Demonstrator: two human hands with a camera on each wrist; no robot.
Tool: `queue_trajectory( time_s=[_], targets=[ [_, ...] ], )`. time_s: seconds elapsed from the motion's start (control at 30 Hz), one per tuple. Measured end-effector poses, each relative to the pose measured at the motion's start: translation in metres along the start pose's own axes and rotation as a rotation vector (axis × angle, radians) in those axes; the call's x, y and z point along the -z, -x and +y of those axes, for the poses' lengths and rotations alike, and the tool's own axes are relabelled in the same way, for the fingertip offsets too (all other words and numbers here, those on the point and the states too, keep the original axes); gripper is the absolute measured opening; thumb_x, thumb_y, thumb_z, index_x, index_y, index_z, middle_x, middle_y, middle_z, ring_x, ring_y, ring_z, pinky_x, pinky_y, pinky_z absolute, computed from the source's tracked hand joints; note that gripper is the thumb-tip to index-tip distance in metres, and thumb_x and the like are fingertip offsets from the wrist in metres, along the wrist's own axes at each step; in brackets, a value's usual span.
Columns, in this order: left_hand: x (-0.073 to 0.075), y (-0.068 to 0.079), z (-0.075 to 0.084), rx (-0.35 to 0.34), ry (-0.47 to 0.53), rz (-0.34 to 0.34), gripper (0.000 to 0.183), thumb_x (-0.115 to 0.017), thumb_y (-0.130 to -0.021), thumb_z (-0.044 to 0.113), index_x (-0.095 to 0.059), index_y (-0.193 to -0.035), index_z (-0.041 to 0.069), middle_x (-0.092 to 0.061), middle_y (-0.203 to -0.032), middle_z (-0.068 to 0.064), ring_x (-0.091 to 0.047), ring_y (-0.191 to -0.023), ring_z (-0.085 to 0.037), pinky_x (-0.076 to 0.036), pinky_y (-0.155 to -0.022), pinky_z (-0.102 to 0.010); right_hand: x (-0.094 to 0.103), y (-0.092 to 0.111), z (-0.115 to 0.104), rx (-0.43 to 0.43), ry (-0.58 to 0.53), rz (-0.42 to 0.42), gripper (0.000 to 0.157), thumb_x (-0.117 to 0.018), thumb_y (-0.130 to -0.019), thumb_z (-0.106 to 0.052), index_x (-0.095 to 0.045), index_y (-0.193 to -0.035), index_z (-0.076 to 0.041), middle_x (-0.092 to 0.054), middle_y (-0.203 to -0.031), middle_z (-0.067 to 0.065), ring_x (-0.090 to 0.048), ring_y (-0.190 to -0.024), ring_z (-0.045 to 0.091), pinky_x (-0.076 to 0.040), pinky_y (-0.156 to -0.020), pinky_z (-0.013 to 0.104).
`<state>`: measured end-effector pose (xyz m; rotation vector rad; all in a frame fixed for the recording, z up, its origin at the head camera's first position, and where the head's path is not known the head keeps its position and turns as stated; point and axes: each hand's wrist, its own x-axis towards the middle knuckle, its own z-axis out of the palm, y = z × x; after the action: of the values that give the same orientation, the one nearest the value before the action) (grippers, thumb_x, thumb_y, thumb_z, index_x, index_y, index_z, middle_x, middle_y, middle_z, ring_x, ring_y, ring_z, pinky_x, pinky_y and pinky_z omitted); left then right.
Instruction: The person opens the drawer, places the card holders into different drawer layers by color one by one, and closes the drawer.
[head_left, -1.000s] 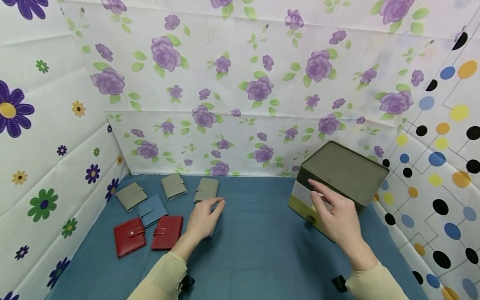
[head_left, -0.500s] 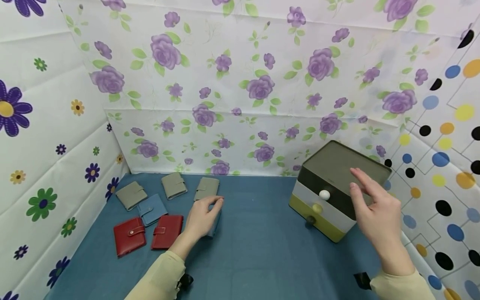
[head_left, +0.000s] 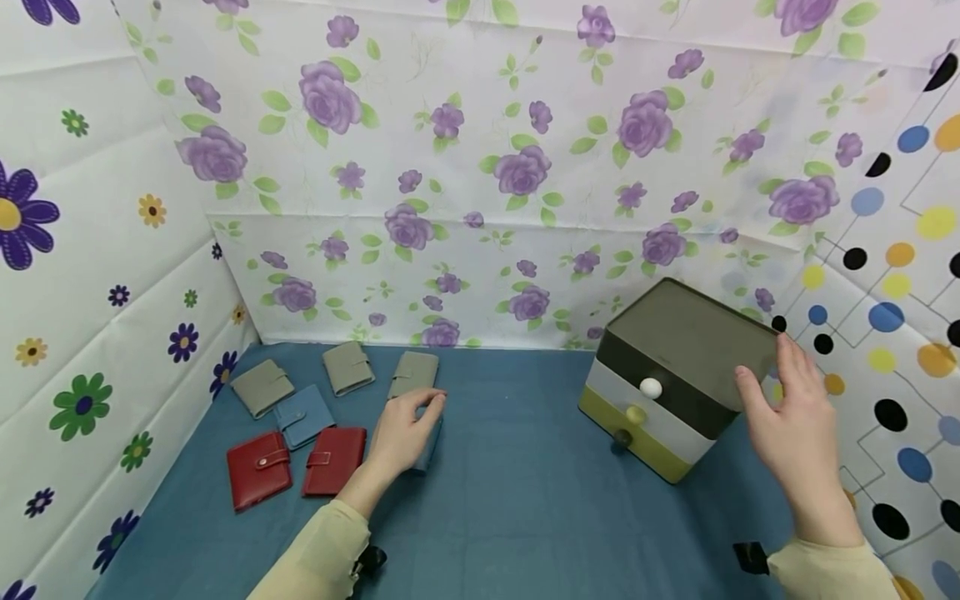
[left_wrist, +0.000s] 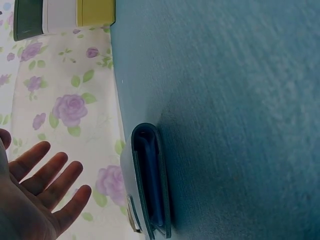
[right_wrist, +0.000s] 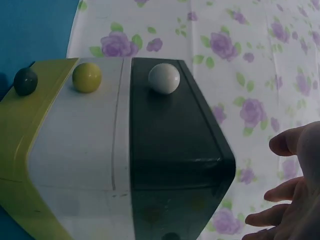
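A blue wallet [head_left: 428, 450] lies on the table partly hidden under my left hand [head_left: 405, 429]. In the left wrist view the wallet [left_wrist: 148, 175] shows its folded edge, and the relaxed fingers [left_wrist: 57, 182] hang apart from it. My right hand [head_left: 801, 417] is raised with fingers extended beside the right end of a small three-drawer box [head_left: 686, 346]. The drawers are dark green, pale grey and yellow-green, with a white knob [right_wrist: 164, 78], a yellow knob [right_wrist: 87, 77] and a dark knob [right_wrist: 25, 81]. All three look closed. Right-hand fingers [right_wrist: 275, 215] appear at that view's edge, holding nothing.
On the left lie two red wallets [head_left: 258, 471], another blue wallet [head_left: 305, 417] and grey wallets [head_left: 262, 388] near the back edge. Floral cloth [head_left: 480, 175] hangs behind the blue table [head_left: 517, 500]. Patterned walls stand on both sides.
My right hand has moved right, from in front of the drawer box to beside its right end, uncovering the white and yellow knobs. The left hand has stayed nearly still.
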<state>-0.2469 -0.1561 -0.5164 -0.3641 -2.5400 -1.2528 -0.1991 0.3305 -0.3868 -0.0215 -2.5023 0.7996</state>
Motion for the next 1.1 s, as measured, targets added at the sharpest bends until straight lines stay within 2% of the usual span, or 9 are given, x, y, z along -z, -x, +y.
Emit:
queue_trajectory(
  time_s=[0.17, 0.37, 0.73, 0.97, 1.1],
  targets=[
    [0.0, 0.001, 0.0, -0.002, -0.005, 0.007, 0.033, -0.059, -0.112, 0.03, -0.079, -0.128, 0.009, -0.075, -0.128, -0.009, -0.069, -0.123, -0.029, -0.054, -0.104, -0.054, -0.004, 0.0, 0.016, -0.081, 0.046, -0.142, 0.085, -0.042, -0.114, -0.047, -0.003, -0.168, 0.006, -0.005, -0.171, 0.038, -0.008, -0.155, 0.061, -0.013, -0.119, 0.077],
    [0.002, 0.002, 0.002, 0.005, -0.006, 0.008, 0.033, -0.058, -0.113, 0.031, -0.079, -0.128, 0.01, -0.076, -0.128, -0.008, -0.069, -0.123, -0.029, -0.054, -0.104, -0.054, -0.007, 0.001, 0.025, -0.146, 0.033, -0.194, 0.09, -0.039, -0.114, -0.052, 0.002, -0.166, 0.01, 0.004, -0.171, 0.036, 0.003, -0.157, 0.057, -0.005, -0.122, 0.074],
    [0.002, 0.002, -0.003, -0.002, -0.004, 0.011, 0.035, -0.058, -0.113, 0.034, -0.079, -0.129, 0.011, -0.075, -0.13, -0.007, -0.068, -0.124, -0.029, -0.054, -0.103, -0.055, -0.013, 0.001, 0.039, -0.223, 0.014, -0.299, 0.095, -0.037, -0.113, -0.057, 0.005, -0.164, 0.011, 0.008, -0.168, 0.039, -0.001, -0.153, 0.064, -0.009, -0.118, 0.079],
    [0.005, 0.002, -0.003, 0.0, 0.007, 0.01, 0.033, -0.058, -0.113, 0.032, -0.078, -0.129, 0.011, -0.075, -0.131, -0.008, -0.069, -0.124, -0.03, -0.055, -0.102, -0.055, -0.016, 0.003, 0.044, -0.237, -0.035, -0.326, 0.093, -0.036, -0.113, -0.058, 0.009, -0.166, 0.005, 0.002, -0.168, 0.04, -0.005, -0.152, 0.066, -0.013, -0.116, 0.081],
    [0.006, 0.002, -0.004, -0.001, 0.004, 0.013, 0.033, -0.058, -0.113, 0.03, -0.079, -0.129, 0.011, -0.075, -0.13, -0.008, -0.069, -0.123, -0.03, -0.055, -0.102, -0.055, -0.017, 0.004, 0.047, -0.23, -0.045, -0.318, 0.089, -0.036, -0.114, -0.056, 0.008, -0.167, -0.001, 0.001, -0.169, 0.037, -0.018, -0.147, 0.069, -0.018, -0.114, 0.081]
  ],
)
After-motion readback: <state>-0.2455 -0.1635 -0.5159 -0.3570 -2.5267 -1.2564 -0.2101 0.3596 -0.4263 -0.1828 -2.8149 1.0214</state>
